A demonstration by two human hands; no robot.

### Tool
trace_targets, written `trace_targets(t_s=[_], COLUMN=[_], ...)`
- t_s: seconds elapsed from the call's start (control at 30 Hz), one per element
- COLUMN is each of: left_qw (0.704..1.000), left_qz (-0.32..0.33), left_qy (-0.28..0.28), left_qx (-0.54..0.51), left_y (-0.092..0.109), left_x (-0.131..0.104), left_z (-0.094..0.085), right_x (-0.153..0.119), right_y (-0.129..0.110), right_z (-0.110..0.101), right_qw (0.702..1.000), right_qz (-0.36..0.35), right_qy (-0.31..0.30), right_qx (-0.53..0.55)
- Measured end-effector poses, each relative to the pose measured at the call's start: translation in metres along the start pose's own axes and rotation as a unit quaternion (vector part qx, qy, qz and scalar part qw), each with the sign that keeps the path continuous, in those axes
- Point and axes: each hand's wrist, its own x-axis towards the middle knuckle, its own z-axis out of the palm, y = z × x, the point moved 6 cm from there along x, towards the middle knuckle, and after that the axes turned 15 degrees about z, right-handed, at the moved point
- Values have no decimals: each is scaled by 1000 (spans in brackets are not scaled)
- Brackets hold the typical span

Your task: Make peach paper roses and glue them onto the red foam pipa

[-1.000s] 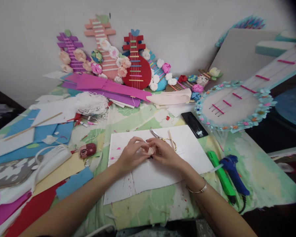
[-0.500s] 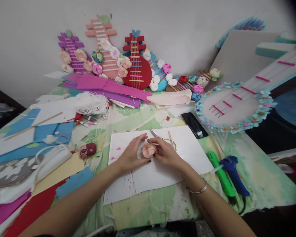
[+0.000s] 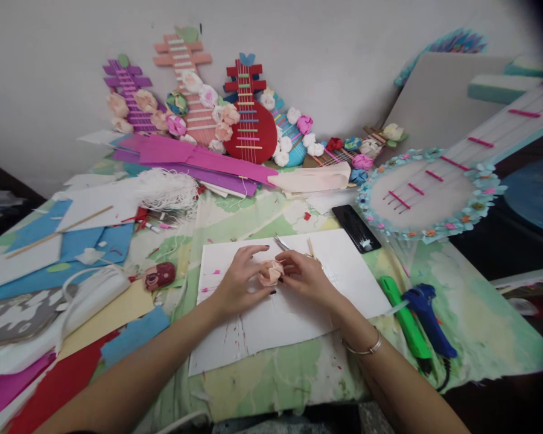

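A peach paper flower is between my two hands, above a white board. The fingers of my right hand pinch its right side. My left hand curves around the left side, thumb below and fingers above, spread apart; its contact with the flower is hard to make out. Behind my right fingers lie scissors with gold handles, partly hidden, and a short wooden stick.
Right of the board lie a green tool, a blue glue gun and a black phone. Coloured sheets, white string and a dark red object are on the left. Flowered paper instruments lean at the wall.
The peach flower has turned slightly between my hands, showing its folds differently. My right fingers have shifted a little around it. The whole view has moved very slightly.
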Motion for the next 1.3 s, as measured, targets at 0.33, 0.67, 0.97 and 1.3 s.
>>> trace_targets(t_s=[0.33, 0.67, 0.97, 1.3], left_qw=[999, 996, 993, 988], left_qz=[47, 73, 95, 139], left_qy=[0, -54, -55, -28], left_qx=[26, 23, 50, 58], left_y=[2, 9, 11, 14], left_x=[-3, -7, -6, -10], left_z=[2, 11, 11, 9], right_x=[1, -5, -4, -7], right_y=[9, -3, 2, -2], right_z=[1, 1, -2, 2], right_qw=[994, 996, 994, 994], right_qz=[72, 75, 94, 62], right_qy=[-12, -31, -4, -4], right_qx=[87, 42, 58, 88])
